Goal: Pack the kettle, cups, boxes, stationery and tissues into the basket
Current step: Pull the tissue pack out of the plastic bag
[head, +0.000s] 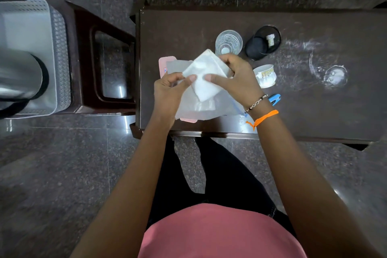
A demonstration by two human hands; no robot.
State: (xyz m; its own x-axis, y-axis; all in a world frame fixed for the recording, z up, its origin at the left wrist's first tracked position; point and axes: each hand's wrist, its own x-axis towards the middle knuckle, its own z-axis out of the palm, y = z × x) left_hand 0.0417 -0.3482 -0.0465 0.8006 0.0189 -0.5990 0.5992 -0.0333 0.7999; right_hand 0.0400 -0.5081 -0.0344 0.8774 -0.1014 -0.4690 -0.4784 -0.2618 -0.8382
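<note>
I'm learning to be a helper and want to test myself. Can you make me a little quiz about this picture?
1. True or false: the kettle is already in the basket.
2. What are the left hand and right hand holding together?
A. a white tissue
B. the glass
C. the blue clip
3. Fill in: on the table, the black mesh pen holder lies on its ____.

Key
1. True.
2. A: both hands pinch the tissue; the glass and blue clip lie untouched.
3. Side.
</note>
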